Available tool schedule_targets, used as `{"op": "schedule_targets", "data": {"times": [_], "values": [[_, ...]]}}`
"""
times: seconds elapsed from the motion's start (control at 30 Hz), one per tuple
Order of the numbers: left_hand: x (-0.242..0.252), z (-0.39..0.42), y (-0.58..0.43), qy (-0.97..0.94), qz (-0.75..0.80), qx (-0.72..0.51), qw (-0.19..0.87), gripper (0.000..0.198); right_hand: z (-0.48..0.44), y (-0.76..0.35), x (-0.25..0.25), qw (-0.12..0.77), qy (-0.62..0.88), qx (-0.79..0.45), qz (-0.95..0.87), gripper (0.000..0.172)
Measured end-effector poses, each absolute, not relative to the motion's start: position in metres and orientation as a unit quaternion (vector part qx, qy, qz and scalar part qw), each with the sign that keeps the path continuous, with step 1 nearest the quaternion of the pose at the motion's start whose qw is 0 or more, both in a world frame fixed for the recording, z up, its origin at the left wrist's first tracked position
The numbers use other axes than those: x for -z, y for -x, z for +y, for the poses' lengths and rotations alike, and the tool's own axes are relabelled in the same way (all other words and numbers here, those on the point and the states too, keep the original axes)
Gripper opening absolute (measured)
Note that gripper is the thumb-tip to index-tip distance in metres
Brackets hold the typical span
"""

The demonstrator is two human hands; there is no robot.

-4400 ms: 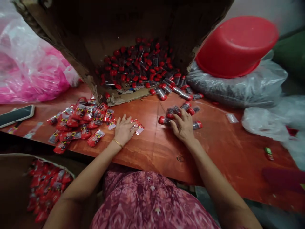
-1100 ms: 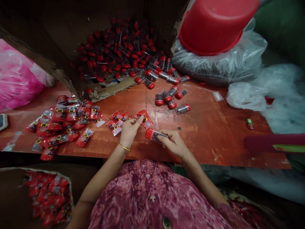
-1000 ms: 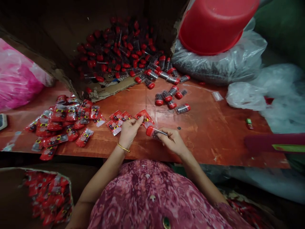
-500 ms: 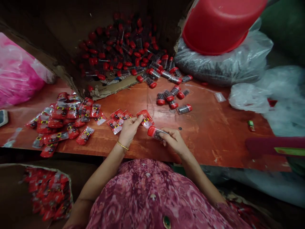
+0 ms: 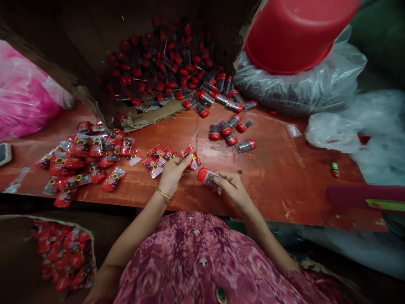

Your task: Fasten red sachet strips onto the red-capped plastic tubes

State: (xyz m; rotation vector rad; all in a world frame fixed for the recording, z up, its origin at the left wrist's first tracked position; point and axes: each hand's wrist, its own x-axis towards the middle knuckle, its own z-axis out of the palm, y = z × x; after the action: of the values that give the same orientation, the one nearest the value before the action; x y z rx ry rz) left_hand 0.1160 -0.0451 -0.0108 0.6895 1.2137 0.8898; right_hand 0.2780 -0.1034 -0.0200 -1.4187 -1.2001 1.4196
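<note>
While the left hand (image 5: pixel 174 174) pinches a red printed packet (image 5: pixel 190 155) between thumb and fingers, the right hand (image 5: pixel 233 188) grips a clear, red-capped tube (image 5: pixel 209 176) of dark beads, its fingers closed around the far end and the thumb pressed along the side. The tube lies aslant with its red cap toward the left hand, just beside the lower edge of the packet; whether the two touch is hard to tell. Both are held above the wooden surface (image 5: pixel 278 169), close to the person's patterned garment (image 5: pixel 196 261). A gold-coloured bracelet (image 5: pixel 163 194) circles the left wrist.

Flat packets (image 5: pixel 153 166) lie just beside the left hand, partly overlapping. Farther left is a heaped pile of filled packets (image 5: pixel 85 154), with a phone (image 5: pixel 4 153) at the edge of view. Beyond the right hand, a loose cluster of similar tubes (image 5: pixel 225 128) rests on the surface.

At the back, a cardboard carton (image 5: pixel 76 80) opens toward the person, a mound of red-capped tubes (image 5: pixel 167 69) inside spilling out past its printed flap (image 5: pixel 158 113). To its right an overturned red tub (image 5: pixel 297 38) sits on a bulging transparent bag (image 5: pixel 294 95) with dark contents. More red packets (image 5: pixel 65 253) fill a container at lower left.
</note>
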Motion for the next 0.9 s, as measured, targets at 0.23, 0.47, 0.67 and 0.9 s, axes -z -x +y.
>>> {"op": "schedule_targets", "data": {"times": [0.23, 0.47, 0.67, 0.9], "values": [[0.007, -0.044, -0.113, -0.297, 0.528, -0.394, 0.691, 0.047, -0.105, -0.274, 0.017, 0.376, 0.549, -0.579, -0.471, 0.024], [0.013, -0.046, -0.115, -0.341, 0.525, -0.422, 0.656, 0.044, -0.102, -0.270, 0.016, 0.375, 0.533, -0.621, -0.436, 0.024], [0.016, -0.050, -0.116, -0.407, 0.505, -0.419, 0.635, 0.042, -0.101, -0.269, 0.024, 0.402, 0.530, -0.644, -0.377, 0.025], [0.019, -0.047, -0.111, -0.470, 0.520, -0.434, 0.565, 0.046, -0.102, -0.273, 0.027, 0.414, 0.521, -0.645, -0.376, 0.025]]}}
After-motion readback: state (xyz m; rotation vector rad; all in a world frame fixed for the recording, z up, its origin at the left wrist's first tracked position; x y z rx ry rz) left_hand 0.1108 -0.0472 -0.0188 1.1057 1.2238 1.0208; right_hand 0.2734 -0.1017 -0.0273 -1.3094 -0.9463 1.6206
